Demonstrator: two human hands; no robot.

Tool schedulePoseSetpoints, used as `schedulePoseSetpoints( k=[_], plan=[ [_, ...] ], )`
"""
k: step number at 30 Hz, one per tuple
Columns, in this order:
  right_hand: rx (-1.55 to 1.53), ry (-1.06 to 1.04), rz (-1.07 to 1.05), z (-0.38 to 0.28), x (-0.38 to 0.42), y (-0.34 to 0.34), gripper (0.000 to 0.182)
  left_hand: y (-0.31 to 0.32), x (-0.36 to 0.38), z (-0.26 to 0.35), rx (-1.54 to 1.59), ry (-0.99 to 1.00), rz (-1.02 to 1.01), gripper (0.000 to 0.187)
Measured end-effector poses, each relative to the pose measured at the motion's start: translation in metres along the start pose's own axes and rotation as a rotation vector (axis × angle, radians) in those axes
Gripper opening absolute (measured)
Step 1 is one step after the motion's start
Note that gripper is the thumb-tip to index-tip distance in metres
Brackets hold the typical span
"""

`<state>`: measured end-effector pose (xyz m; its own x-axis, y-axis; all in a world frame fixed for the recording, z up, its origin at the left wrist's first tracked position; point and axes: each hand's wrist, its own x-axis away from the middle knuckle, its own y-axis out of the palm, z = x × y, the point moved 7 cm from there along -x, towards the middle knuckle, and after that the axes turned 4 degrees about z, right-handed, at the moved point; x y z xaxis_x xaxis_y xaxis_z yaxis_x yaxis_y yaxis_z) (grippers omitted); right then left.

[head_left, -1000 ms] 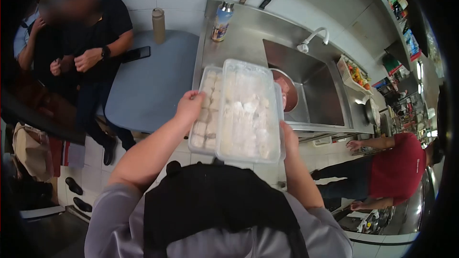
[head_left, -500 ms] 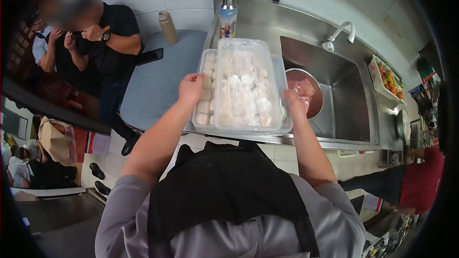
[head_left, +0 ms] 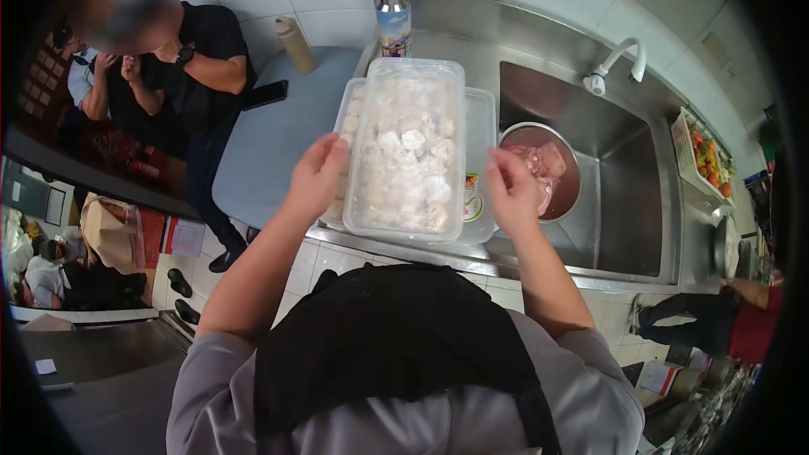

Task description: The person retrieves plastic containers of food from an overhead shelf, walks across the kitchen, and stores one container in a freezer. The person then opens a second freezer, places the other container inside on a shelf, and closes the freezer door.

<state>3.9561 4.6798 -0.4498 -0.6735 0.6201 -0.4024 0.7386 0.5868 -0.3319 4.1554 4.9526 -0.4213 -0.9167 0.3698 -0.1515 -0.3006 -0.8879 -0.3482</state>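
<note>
A clear plastic container of pale, round dough-like balls lies on top of a wider lower container, which also holds pale balls along its left side. Part of the lower one's translucent lid shows at the right, with a green and white label. My left hand hovers by the left edges, its thumb and fingers slightly parted and seemingly holding nothing. Beside the right edge of the lid is my right hand, loosely open with the thumb apart; its other fingers are partly hidden.
Right of the containers, a round metal bowl of raw meat sits in the steel sink under a white faucet. A printed bottle stands behind. On the blue-grey table lie a phone and a tan bottle.
The upper container has shifted left and toward me, uncovering more of the lid beneath. My hands have come away from the container sides, the left moving slightly left and down.
</note>
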Motion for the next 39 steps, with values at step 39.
schedulePoseSetpoints(
  k=[39],
  plan=[
    [-0.842, 0.896, -0.959, -0.233, 0.240, 0.257, 0.066, -0.264, 0.266, -0.062, 0.691, -0.179, -0.031, 0.059]
  ],
)
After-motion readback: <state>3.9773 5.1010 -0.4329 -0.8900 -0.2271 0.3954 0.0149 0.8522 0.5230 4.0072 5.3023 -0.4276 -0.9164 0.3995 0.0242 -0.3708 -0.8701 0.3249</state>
